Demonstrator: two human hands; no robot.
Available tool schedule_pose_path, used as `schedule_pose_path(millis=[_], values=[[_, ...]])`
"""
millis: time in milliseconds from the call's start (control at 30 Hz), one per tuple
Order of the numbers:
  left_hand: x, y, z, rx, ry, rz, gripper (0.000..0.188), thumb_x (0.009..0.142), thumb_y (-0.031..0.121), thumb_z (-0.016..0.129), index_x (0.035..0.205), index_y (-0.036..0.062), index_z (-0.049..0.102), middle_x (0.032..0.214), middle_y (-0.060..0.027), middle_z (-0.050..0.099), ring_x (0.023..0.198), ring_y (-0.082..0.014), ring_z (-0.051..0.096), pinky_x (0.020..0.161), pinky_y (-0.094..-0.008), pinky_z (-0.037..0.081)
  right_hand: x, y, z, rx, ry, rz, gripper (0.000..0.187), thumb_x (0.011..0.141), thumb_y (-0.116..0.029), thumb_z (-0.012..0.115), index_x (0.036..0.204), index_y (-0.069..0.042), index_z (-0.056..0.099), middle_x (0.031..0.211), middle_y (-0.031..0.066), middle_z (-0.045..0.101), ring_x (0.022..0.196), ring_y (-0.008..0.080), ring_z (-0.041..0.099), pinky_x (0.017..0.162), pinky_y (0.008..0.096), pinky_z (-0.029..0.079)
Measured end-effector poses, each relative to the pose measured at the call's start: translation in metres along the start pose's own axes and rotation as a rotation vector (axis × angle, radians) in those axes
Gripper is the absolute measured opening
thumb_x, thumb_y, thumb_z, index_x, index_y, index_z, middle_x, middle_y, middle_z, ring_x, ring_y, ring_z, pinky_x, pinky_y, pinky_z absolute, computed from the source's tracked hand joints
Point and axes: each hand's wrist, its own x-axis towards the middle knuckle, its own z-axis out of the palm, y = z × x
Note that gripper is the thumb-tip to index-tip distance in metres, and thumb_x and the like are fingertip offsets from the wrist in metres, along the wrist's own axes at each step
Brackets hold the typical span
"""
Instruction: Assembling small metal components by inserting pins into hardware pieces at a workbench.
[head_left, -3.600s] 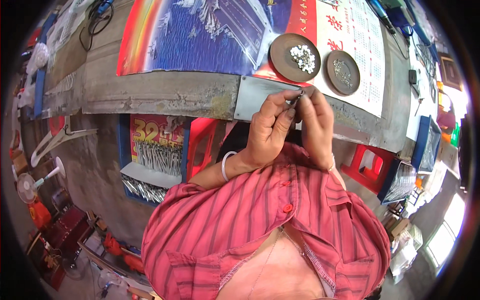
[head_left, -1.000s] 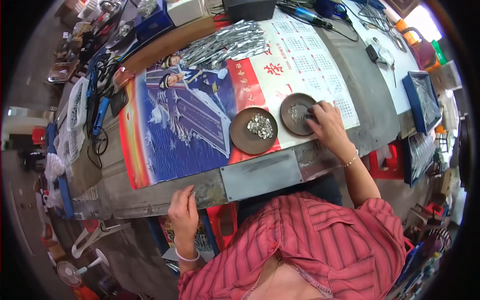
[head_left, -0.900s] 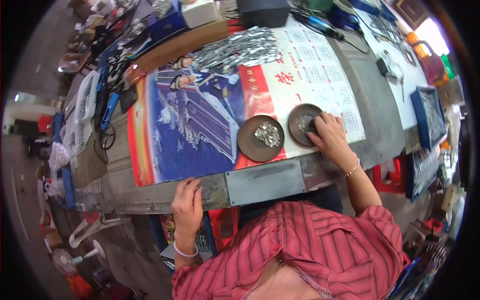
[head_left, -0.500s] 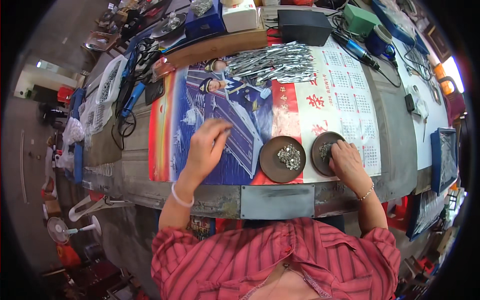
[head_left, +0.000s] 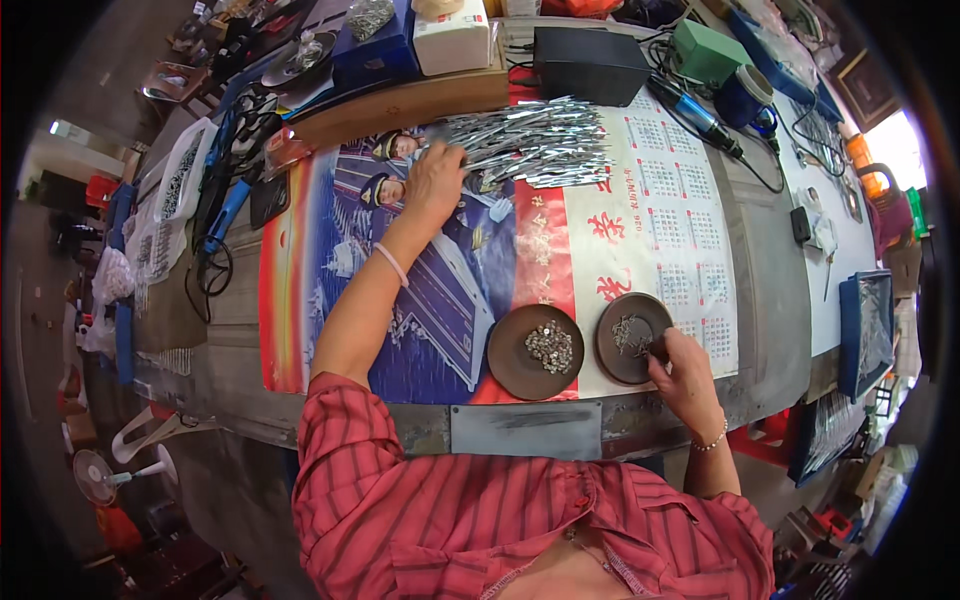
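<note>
My left hand (head_left: 436, 186) reaches forward to the left end of a pile of slim silvery metal rods (head_left: 545, 142). Its fingertips are blurred, so what they hold, if anything, does not show. At the right rim of a round brown dish (head_left: 604, 352) is my right hand (head_left: 687, 376), thumb and fingers pressed together in a pinch; anything between them is too small to make out. Thin short metal pins (head_left: 630, 335) lie in that dish. Beside it on the left, a second brown dish (head_left: 507, 372) holds a heap of small shiny round pieces (head_left: 549, 347).
A printed calendar poster (head_left: 690, 240) lies under the dishes and rods. Behind stand a wooden box (head_left: 400, 104), a black box (head_left: 590, 65) and a blue handheld tool (head_left: 695, 112). A white tray of small parts (head_left: 187, 172) and cables (head_left: 212, 270) are at left.
My left hand has moved forward to the rods from above the poster's middle. My right hand has drawn back from inside the right dish to its rim. The whole view has shifted slightly.
</note>
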Motion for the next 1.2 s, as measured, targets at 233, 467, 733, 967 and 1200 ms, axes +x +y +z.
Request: schedule_pose_path(millis=[233, 467, 733, 967, 1200], values=[[-0.014, -0.019, -0.028, -0.079, -0.137, -0.022, 0.022, 0.074, 0.017, 0.07, 0.082, 0.001, 0.058, 0.086, -0.0158, 0.058, 0.086, -0.0347, 0.057, 0.074, -0.0419, 0.045, 0.002, 0.001, -0.001, 0.067, 0.029, -0.004, 0.02, 0.074, -0.004, 0.063, 0.085, -0.002, 0.046, 0.077, 0.0164, 0.052, 0.074, 0.0366, 0.052, 0.064, 0.0426, 0.041], [-0.048, -0.026, -0.068, -0.056, -0.321, -0.041, 0.023, 0.072, 0.015, 0.071, 0.082, -0.0004, 0.058, 0.088, -0.0164, 0.059, 0.088, -0.0351, 0.057, 0.075, -0.0426, 0.045, 0.007, -0.007, -0.002, 0.17, 0.084, -0.056, 0.019, 0.075, 0.001, 0.059, 0.094, 0.0, 0.056, 0.084, 0.0153, 0.056, 0.077, 0.0356, 0.056, 0.066, 0.0398, 0.044], [-0.071, -0.015, -0.087, -0.09, -0.276, -0.074, 0.027, 0.078, 0.021, 0.066, 0.089, -0.003, 0.061, 0.093, -0.0204, 0.062, 0.092, -0.0364, 0.059, 0.082, -0.041, 0.046, 0.005, -0.014, 0.004, 0.118, 0.107, -0.043, 0.021, 0.078, 0.003, 0.058, 0.099, 0.001, 0.057, 0.086, 0.0161, 0.057, 0.076, 0.0352, 0.057, 0.065, 0.0378, 0.044], [-0.068, -0.009, -0.058, -0.218, -0.423, -0.219, 0.031, 0.072, 0.023, 0.072, 0.089, -0.001, 0.061, 0.09, -0.0178, 0.064, 0.088, -0.0324, 0.062, 0.077, -0.0387, 0.048, 0.001, -0.017, 0.013, 0.172, 0.234, -0.04, 0.014, 0.079, 0.004, 0.057, 0.093, 0.002, 0.059, 0.085, 0.0157, 0.059, 0.074, 0.0319, 0.059, 0.064, 0.0348, 0.045], [-0.086, 0.016, -0.058, -0.349, -0.507, -0.178, 0.031, 0.068, 0.019, 0.076, 0.087, 0.0005, 0.06, 0.087, -0.0155, 0.065, 0.083, -0.0299, 0.063, 0.074, -0.0361, 0.048, -0.004, -0.01, 0.024, 0.268, 0.292, 0.027, 0.009, 0.079, 0.001, 0.06, 0.088, 0.002, 0.059, 0.075, 0.0166, 0.062, 0.067, 0.0293, 0.062, 0.061, 0.0324, 0.047]])
